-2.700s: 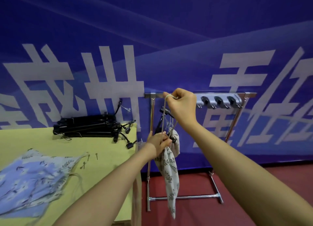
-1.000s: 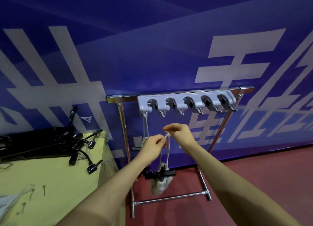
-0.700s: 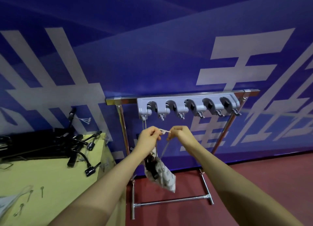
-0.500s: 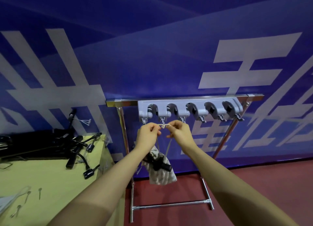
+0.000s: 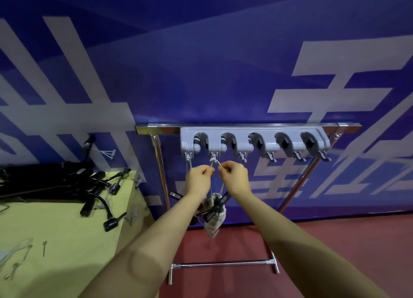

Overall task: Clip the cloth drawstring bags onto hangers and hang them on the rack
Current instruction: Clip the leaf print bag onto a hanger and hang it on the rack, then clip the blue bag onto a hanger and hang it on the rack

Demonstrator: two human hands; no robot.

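Left hand (image 5: 198, 179): pinches the white drawstring cord (image 5: 215, 163) just below the second hook of the grey plastic holder (image 5: 254, 144).
Right hand (image 5: 234, 176): pinches the same cord, just beside the left.
Patterned cloth drawstring bag (image 5: 214, 221): hangs below both hands, black clip hanger (image 5: 218, 205) across it; contents hidden.
Chrome rack (image 5: 247, 126): bar above the hands.

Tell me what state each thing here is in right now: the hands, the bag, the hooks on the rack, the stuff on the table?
left hand: pinching the cord
right hand: pinching the cord
cord: looped over the second hook, spread between both hands
second hook: taking the cord
first hook: already holds a cord
cloth bag: hanging below the hands, clipped to a black hanger
spare hangers: piled on the table
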